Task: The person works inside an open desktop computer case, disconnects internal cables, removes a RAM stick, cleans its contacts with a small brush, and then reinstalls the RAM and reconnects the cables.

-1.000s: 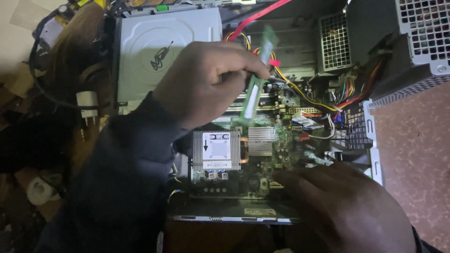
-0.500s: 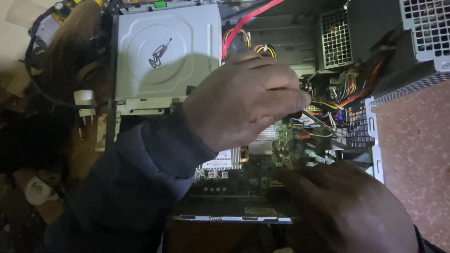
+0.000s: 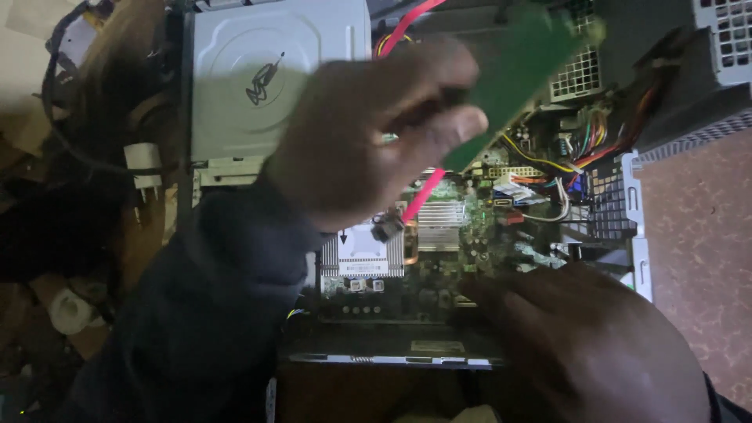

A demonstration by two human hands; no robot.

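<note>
Left hand [image 3: 376, 137] has lifted off the motherboard [image 3: 462, 235], now raised toward 12 o'clock, fingers [image 3: 458, 125] pinching the green memory stick [image 3: 513, 74], which tilts toward 1 o'clock, blurred. Heatsink [image 3: 360, 251] and red cable [image 3: 423, 196] are uncovered again. Right hand [image 3: 595, 352] slid slightly toward 9 o'clock.

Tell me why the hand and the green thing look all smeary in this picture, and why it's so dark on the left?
Head view: the left hand and the green memory stick it holds are smeared by motion blur; the circuit board and the silver disc drive look sharper; the light is dim, so the left side with the white plug sinks into shadow, and the right hand is dark and soft.
</note>
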